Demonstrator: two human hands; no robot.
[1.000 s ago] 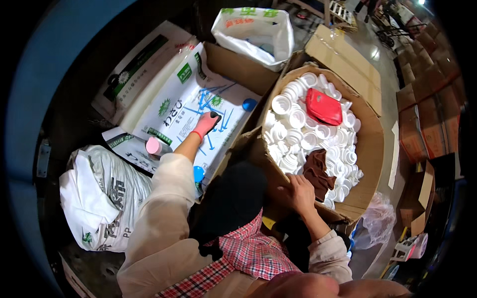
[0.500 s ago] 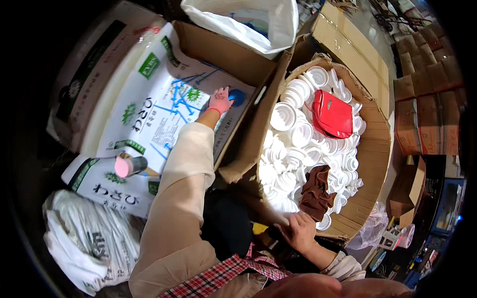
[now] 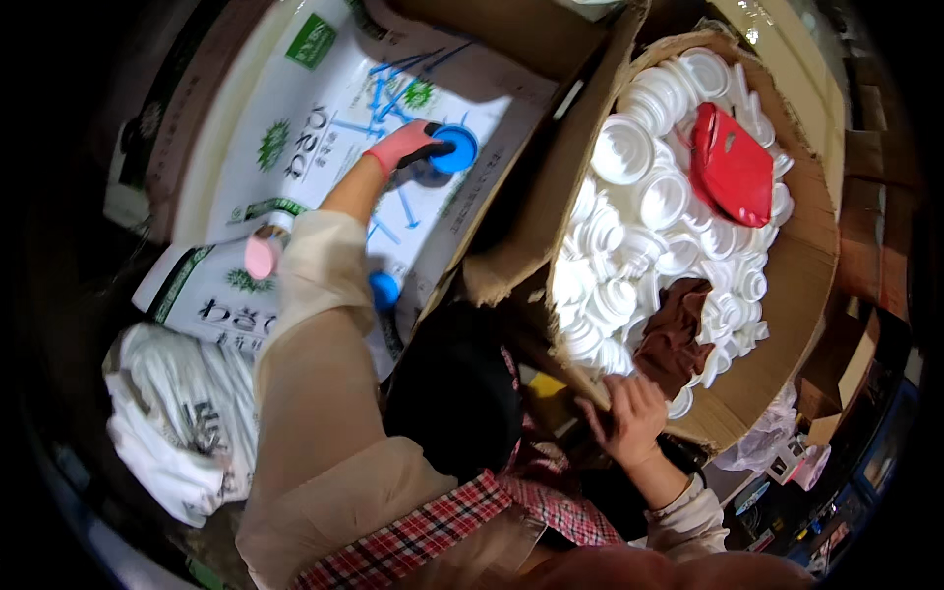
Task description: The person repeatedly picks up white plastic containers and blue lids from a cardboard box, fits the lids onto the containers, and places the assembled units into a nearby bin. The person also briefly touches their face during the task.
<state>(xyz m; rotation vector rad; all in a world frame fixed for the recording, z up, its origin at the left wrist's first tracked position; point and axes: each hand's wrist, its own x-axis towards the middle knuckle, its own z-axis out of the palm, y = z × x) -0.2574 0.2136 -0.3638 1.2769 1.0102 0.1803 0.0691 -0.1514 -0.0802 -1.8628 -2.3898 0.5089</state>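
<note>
touching one of two blue lids [image 3: 459, 147] | hands [image 3: 405, 147]: two | red pouch [image 3: 733, 165]: one

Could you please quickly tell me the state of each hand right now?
Left hand: closed on the edge of a round blue cap.
Right hand: at the rim of the cardboard box; whether it grips cannot be told.
</note>
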